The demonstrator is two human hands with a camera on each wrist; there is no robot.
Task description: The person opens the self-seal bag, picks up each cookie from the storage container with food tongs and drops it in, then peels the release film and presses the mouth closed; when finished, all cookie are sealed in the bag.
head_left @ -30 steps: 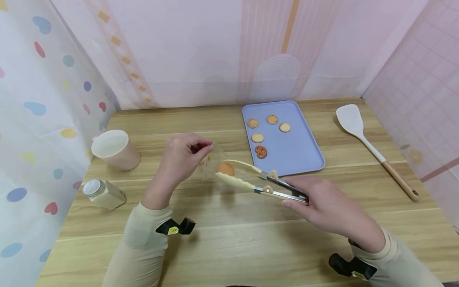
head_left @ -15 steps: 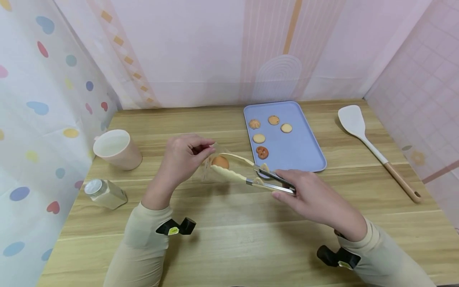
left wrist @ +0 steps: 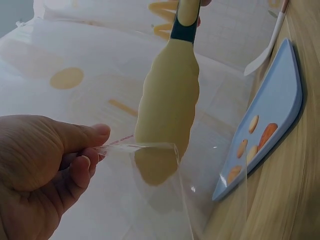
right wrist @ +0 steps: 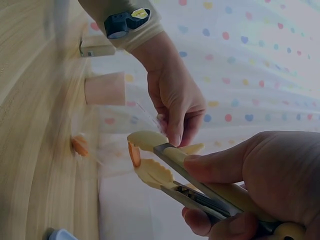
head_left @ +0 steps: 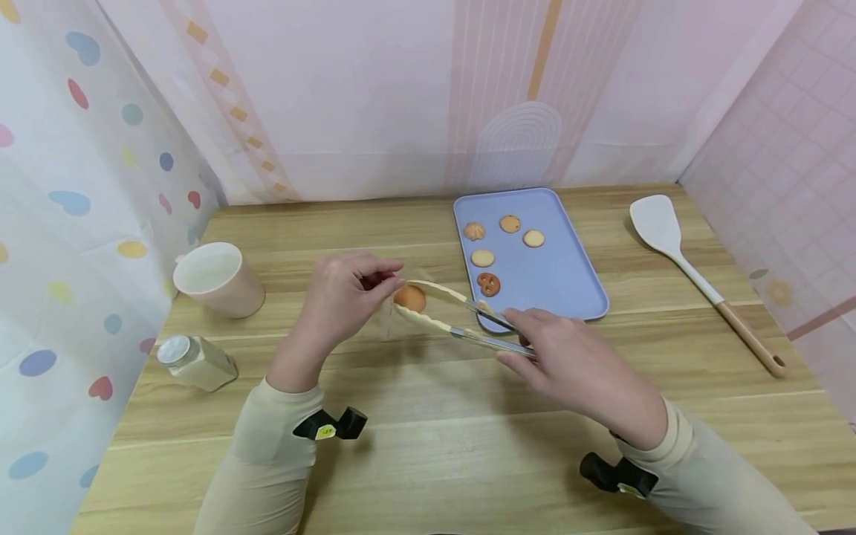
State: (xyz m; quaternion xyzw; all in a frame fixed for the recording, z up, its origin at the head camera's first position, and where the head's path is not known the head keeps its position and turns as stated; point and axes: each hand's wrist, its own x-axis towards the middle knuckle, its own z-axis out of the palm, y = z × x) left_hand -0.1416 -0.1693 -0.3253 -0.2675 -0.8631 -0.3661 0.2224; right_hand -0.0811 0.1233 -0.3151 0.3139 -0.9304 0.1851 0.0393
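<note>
My left hand (head_left: 351, 297) pinches the rim of a clear plastic bag (left wrist: 187, 200) between thumb and fingers. My right hand (head_left: 568, 364) grips metal tongs (head_left: 491, 339) with cream scalloped heads. Between those heads sits a round orange-brown cookie (head_left: 411, 298), held above the table beside my left fingers. In the left wrist view the tip of one tong head lies behind the bag's clear film, at its mouth. Lower down in the right wrist view, another orange-brown cookie (right wrist: 80, 145) shows, apparently inside the bag; its outline is blurred.
A blue tray (head_left: 562, 282) bearing several cookies, among them a pretzel-shaped one (head_left: 489, 284), lies behind the tongs. To the left stand a pink cup (head_left: 230, 286) and a glass jar (head_left: 200, 365). A white spatula (head_left: 682, 260) with a wooden handle lies at the right.
My right hand has moved left and slightly up, bringing the tongs and cookie to the bag near my left fingers. The left hand has stayed nearly still, pinching the bag.
</note>
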